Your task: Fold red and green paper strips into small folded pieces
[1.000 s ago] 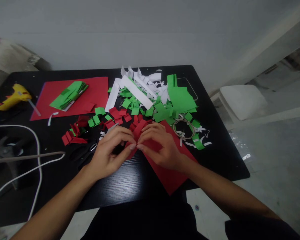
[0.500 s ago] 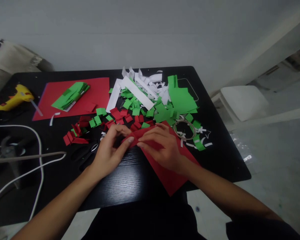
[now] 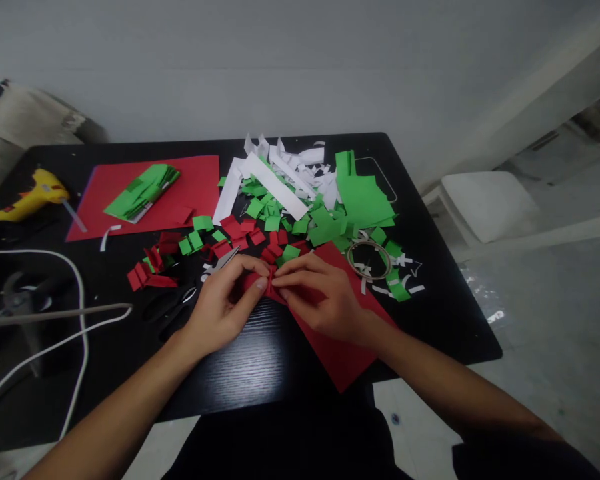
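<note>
Between my two hands is a small folded piece of red paper (image 3: 271, 285). My left hand (image 3: 225, 297) pinches its left side between thumb and fingers. The fingertips of my right hand (image 3: 325, 293) are closed on its right side. Under my right hand and wrist lies a larger sheet of red paper (image 3: 337, 353), slanting toward the table's front edge. Scissors (image 3: 173, 307) with black handles rest beside and partly behind my left hand, and their blades point away to the right. Folded red paper pieces (image 3: 237, 230) lie just beyond my fingers.
White paper strips (image 3: 275, 183) and green paper pieces (image 3: 365, 200) are heaped at the back. A ring (image 3: 370, 260) lies at right among scraps. On the left are a yellow glue gun (image 3: 40, 193), a red sheet (image 3: 195, 180) bearing folded green paper, and a white cable (image 3: 83, 293).
The red paper between my hands is now folded up smaller, with a raised crease at my fingertips. Both hands have shifted slightly, and the scissors' blades have come into sight.
</note>
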`<action>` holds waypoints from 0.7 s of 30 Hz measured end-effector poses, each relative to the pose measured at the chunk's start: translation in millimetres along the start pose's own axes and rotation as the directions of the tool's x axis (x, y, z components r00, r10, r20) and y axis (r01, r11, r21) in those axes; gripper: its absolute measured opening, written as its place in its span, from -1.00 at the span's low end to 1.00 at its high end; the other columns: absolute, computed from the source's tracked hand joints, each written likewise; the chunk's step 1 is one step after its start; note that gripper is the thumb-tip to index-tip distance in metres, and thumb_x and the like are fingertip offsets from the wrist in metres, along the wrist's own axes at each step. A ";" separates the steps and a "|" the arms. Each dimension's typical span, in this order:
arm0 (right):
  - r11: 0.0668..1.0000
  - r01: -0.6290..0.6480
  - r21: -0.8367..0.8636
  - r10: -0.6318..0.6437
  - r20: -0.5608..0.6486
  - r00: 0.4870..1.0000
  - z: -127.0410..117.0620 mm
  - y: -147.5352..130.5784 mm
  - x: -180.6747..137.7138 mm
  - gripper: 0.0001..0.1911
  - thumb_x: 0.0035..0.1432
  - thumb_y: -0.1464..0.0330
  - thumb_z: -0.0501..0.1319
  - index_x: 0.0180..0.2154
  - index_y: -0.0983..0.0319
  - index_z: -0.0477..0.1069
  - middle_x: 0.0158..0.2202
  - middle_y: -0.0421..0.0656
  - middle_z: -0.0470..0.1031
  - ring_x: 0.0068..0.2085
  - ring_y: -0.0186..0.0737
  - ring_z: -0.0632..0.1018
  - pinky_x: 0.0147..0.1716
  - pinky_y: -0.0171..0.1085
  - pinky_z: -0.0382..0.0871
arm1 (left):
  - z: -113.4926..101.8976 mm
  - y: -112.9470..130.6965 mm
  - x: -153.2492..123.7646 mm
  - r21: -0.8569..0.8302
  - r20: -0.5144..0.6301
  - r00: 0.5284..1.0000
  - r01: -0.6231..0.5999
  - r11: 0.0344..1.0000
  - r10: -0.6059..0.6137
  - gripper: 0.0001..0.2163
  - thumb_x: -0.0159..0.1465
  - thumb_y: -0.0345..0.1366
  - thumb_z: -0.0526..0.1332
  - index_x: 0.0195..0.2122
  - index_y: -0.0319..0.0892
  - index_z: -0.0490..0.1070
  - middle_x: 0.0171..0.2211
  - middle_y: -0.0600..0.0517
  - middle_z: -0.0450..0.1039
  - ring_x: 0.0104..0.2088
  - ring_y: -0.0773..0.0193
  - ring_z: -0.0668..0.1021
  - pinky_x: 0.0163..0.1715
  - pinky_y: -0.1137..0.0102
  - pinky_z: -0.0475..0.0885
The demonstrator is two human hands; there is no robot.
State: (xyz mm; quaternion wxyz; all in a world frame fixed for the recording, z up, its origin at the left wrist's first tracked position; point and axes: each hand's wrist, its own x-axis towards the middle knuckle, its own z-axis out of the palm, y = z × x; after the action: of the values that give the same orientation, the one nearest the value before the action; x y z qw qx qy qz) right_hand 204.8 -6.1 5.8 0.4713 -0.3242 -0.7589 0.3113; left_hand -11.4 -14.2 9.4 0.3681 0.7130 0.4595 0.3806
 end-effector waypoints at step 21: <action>0.999 -0.042 0.034 0.040 0.051 0.998 -1.2 -0.5 -0.1 -0.72 0.31 0.50 0.27 0.01 0.17 0.56 -0.03 -0.10 0.70 0.00 -0.19 0.70 0.07 -0.18 0.61 | -2.4 2.9 6.3 -0.317 -0.034 0.976 0.194 0.928 -0.215 -0.89 0.36 -0.19 0.28 -0.23 -0.10 0.47 -0.27 -0.03 0.48 -0.27 0.17 0.52 -0.31 0.32 0.43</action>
State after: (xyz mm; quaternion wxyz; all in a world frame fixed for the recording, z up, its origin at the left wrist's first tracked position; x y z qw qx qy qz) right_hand 205.8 -6.2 6.6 0.4509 -0.3235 -0.7583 0.3422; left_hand -10.6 -8.8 14.3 0.4980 0.5809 0.4775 0.4320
